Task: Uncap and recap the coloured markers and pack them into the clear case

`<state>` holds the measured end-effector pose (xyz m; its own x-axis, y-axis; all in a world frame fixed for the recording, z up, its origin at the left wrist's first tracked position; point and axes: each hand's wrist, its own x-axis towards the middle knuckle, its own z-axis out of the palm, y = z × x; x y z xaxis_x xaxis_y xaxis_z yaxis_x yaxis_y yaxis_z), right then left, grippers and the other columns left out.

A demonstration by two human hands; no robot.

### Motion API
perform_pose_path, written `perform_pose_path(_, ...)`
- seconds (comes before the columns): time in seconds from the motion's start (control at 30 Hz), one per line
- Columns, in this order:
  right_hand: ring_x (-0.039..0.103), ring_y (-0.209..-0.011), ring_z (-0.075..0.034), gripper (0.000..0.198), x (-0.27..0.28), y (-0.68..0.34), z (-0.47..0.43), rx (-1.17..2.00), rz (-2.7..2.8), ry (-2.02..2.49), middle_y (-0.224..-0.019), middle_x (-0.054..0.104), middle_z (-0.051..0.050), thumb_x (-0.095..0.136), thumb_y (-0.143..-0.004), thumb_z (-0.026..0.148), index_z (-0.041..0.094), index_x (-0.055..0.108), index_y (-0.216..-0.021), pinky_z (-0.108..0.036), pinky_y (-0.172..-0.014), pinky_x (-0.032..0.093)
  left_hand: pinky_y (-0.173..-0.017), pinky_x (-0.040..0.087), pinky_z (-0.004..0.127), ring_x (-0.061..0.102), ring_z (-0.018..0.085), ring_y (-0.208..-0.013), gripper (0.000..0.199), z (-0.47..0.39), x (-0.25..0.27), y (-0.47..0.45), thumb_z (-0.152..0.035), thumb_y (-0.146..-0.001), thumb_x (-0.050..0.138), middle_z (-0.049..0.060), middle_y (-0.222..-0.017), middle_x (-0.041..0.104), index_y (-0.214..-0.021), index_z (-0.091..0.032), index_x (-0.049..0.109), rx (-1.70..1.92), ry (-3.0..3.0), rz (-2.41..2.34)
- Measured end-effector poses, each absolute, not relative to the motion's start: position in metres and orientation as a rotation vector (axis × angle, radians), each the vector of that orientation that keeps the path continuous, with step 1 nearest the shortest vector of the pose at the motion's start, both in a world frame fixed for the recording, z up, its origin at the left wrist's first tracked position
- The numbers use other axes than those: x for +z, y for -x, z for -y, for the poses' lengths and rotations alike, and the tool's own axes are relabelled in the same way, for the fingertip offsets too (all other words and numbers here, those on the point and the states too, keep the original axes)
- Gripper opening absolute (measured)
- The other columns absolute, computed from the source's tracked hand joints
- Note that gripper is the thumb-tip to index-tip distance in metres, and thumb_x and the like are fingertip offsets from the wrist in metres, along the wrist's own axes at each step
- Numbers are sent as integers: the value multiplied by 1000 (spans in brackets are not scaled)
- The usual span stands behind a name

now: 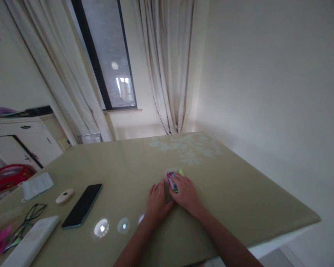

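A small flat see-through pack [172, 174] with bright pink, green and yellow colours lies on the table in front of me. My right hand [185, 191] lies over its right side, fingers bent across the top and thumb along the lower part. Along the pack's left edge rests my left hand [157, 200], its fingers stretched out flat and close together. Both thumbs come near each other at the pack's near end. Much of the pack is hidden under my right hand, so its exact contents cannot be made out.
The table [122, 163] has a glossy greenish cover. At left lie a phone [82, 205], a white oval object [65, 196], a face mask [38, 186], glasses [33, 213] and a long white box [32, 243]. A red basket [11, 176] stands beyond. A wall [267, 92] borders the right side.
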<state>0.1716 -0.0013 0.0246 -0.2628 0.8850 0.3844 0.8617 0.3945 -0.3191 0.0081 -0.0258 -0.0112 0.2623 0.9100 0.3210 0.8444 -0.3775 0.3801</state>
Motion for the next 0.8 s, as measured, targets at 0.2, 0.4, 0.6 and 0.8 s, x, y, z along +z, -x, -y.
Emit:
perform_pose_path(0.2, 56, -136, -32, 50, 20, -220, -23, -70, 2085, 1751, -150, 59, -13, 55, -94, 24, 24, 61, -143, -55, -112, 43, -121, 33, 57, 55, 35, -138, 74, 26, -11, -7, -54, -94, 57, 24, -147, 58, -149, -7, 43, 770, -2339, -1715)
perform_pose_path(0.4, 51, -141, -31, 50, 6, -296, -61, -207, 1964, 1905, -155, 54, -10, 43, -99, 23, 27, 58, -146, -58, -118, 32, -120, 36, 58, 56, 34, -137, 64, 24, -19, -4, -50, -97, 50, 22, -145, 61, -147, -9, 46, 771, -2339, -1752)
perform_pose_path(0.6, 45, -145, -31, 53, -12, -330, -83, -332, 1872, 1987, -158, 51, -11, 34, -102, 21, 23, 53, -151, -57, -120, 23, -119, 39, 55, 59, 31, -135, 56, 22, -38, 0, -41, -99, 46, 17, -143, 63, -146, -11, 48, 832, -2394, -1779)
perform_pose_path(0.8, 50, -140, -32, 48, -17, -334, -86, -440, 1775, 2006, -153, 56, -14, 34, -105, 21, 21, 57, -147, -50, -116, 28, -119, 37, 54, 59, 31, -134, 54, 22, -52, 3, -39, -99, 47, 16, -143, 64, -147, -13, 50, 868, -2421, -1775)
